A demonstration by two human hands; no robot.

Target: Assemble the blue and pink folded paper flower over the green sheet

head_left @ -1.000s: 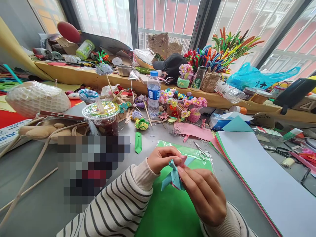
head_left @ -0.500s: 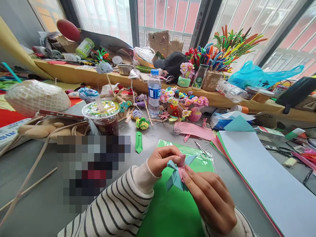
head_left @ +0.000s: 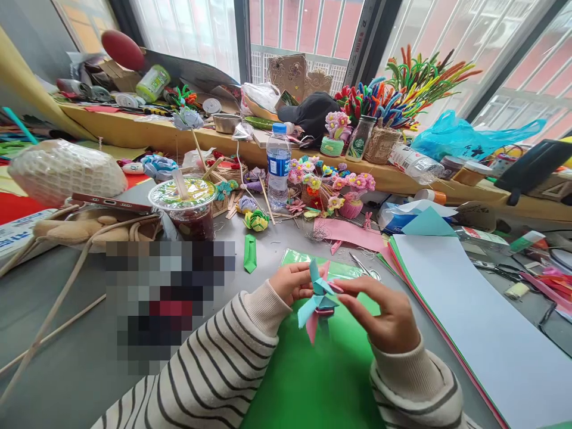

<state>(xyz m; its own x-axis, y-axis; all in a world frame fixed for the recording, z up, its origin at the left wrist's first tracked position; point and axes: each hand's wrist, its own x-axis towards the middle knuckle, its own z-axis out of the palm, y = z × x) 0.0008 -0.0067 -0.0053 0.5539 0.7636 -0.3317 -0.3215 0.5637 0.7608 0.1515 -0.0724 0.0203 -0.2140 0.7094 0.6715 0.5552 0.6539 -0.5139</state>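
Observation:
A folded paper piece [head_left: 322,301] with light blue and pink points is held up over the green sheet [head_left: 304,375]. My left hand [head_left: 290,285] grips it from the left, its fingertips partly hidden behind the folds. From the right, my right hand [head_left: 386,313] pinches a pink tip between thumb and forefinger. The paper piece stands tilted, with a pink point hanging down. A folded green paper strip [head_left: 250,253] lies on the table left of the sheet. Small scissors [head_left: 366,268] rest just beyond my right hand.
At left stand a lidded cup of dark drink [head_left: 183,208] and a phone [head_left: 111,204]. A water bottle [head_left: 278,167] stands ahead, near crocheted flowers [head_left: 353,182]. Large sheets of paper [head_left: 465,298] are stacked at right. A cluttered ledge [head_left: 214,140] runs under the windows.
The folded paper has been turned, so different blue and pink points face me. My right hand has shifted from lying across its front to pinching its right side.

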